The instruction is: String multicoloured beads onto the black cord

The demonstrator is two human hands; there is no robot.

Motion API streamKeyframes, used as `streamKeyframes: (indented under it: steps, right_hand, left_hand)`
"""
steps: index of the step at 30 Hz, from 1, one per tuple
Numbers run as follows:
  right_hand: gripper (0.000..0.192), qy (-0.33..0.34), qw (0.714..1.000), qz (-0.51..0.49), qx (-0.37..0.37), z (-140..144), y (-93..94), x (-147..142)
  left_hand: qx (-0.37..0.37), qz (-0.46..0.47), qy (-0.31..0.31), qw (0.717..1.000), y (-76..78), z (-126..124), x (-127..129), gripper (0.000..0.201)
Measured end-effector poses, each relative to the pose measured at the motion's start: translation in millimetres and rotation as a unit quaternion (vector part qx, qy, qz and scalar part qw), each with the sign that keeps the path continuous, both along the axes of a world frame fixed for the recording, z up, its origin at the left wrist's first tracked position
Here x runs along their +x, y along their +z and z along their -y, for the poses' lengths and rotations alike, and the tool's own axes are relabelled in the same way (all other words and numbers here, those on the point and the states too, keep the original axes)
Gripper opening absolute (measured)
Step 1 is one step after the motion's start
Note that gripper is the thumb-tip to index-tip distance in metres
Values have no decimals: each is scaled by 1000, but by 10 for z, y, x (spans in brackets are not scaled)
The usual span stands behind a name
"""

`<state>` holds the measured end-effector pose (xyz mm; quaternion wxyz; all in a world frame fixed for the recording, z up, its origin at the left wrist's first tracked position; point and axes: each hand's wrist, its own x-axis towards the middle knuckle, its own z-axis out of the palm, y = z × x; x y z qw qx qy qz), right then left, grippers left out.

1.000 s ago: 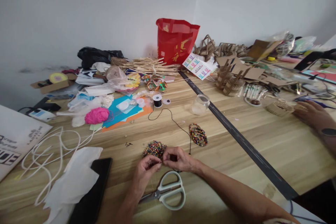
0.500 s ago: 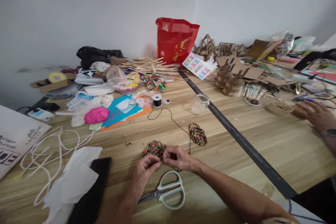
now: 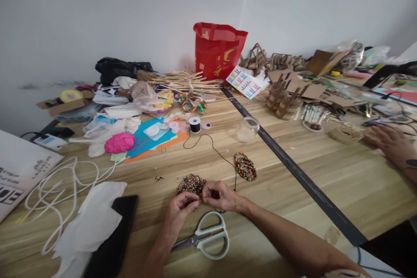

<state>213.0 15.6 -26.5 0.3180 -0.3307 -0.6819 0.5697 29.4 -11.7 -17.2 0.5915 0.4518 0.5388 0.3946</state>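
Observation:
My left hand (image 3: 183,206) and my right hand (image 3: 220,195) meet fingertip to fingertip just in front of a pile of multicoloured beads (image 3: 191,183). Both are closed in a pinch; what sits between the fingers is too small to make out. Black cord (image 3: 224,158) runs from a spool (image 3: 195,124) across the table and passes behind my right hand. Beaded bracelets (image 3: 245,167) lie beyond that hand, to its right. Scissors (image 3: 210,235) with pale handles rest below my hands, blades pointing left.
A glass jar (image 3: 249,129) stands beyond the bracelets, by a dark strip (image 3: 293,171) crossing the table. On the left are pink yarn (image 3: 119,142), white cable (image 3: 76,182) and a black flat object (image 3: 125,213) under white paper. Another person's hand (image 3: 392,141) is at far right, near woven pieces.
My hands hold almost the same place and pinch. At far right, the other person's hand has shifted slightly and lies lower over the woven pieces.

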Motion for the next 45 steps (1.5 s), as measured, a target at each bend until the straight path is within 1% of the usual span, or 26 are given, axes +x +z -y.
streamKeyframes:
  steps: [10, 23, 28, 38, 45]
  right_hand:
    - [8, 3, 1000, 6, -9, 1, 38, -10]
    - [11, 6, 1000, 21, -10, -5, 22, -9]
    - [12, -1, 1000, 26, -7, -8, 8, -11]
    - [16, 8, 999, 12, -35, -8, 37, -1]
    - [15, 6, 999, 12, -34, -7, 21, -1]
  left_hand:
    - [13, -11, -9, 1000, 6, 8, 14, 18]
    - [13, -3, -11, 1000, 14, 9, 16, 15]
    - [18, -17, -15, 1000, 15, 13, 13, 16]
    - [4, 2, 8, 1000, -8, 12, 6, 16]
    - [10, -5, 3, 1000, 2, 18, 4, 15]
